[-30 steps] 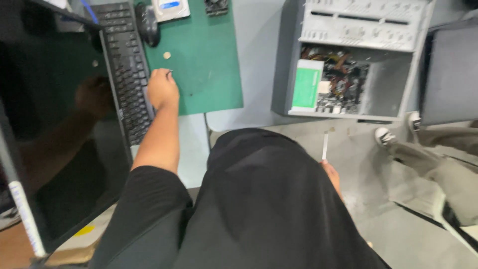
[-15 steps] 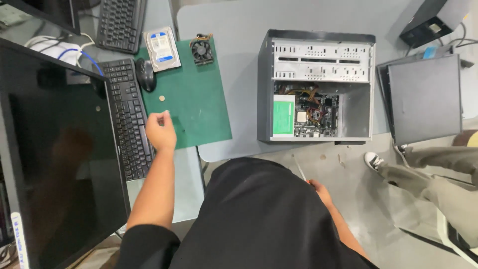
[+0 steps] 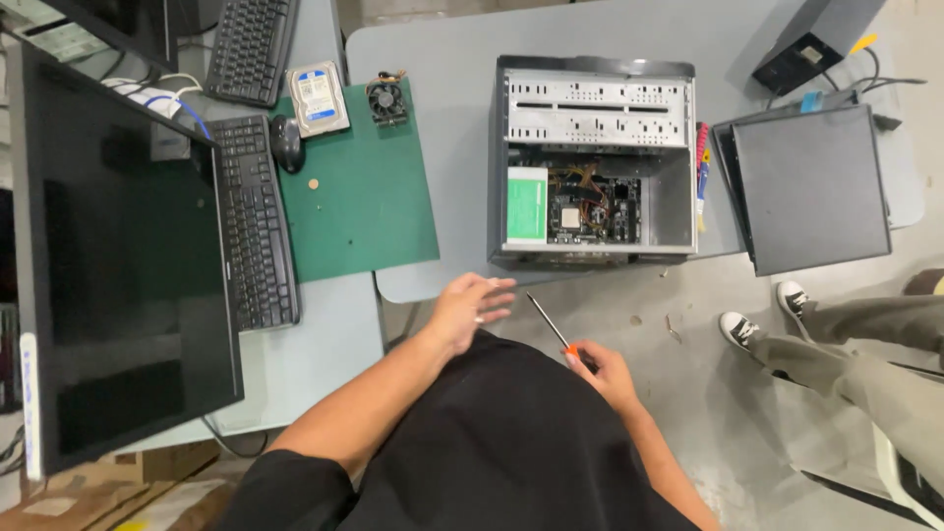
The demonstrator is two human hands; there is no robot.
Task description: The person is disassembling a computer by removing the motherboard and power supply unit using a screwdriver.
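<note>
A large dark monitor (image 3: 123,265) fills the left side, standing on a pale desk (image 3: 315,344) with a black keyboard (image 3: 254,224) just beside its right edge. Next in size, an open grey computer case (image 3: 593,162) lies on its side on a grey table (image 3: 442,108); inside it sit a green-and-white rectangular part (image 3: 526,203) at the left, a circuit board with a square chip (image 3: 575,211) in the middle and a tangle of coloured wires above that, while the upper section is an empty-looking metal drive cage. To the right of the case a dark flat side panel (image 3: 811,187) rests on the table's edge. A green mat (image 3: 364,197) spans desk and table, bearing a hard drive (image 3: 317,98), a small cooling fan (image 3: 385,100) and a black mouse (image 3: 286,143) at its upper end. Another person's legs and a black-and-white sneaker (image 3: 737,329) show at the right on the floor. The left hand (image 3: 470,307) hovers below the case's near edge, fingers spread loosely and holding nothing. The right hand (image 3: 600,372) is curled around the orange handle of a thin screwdriver (image 3: 547,321), whose shaft points up and left toward the case, its tip near the left hand's fingertips but apart from them.
</note>
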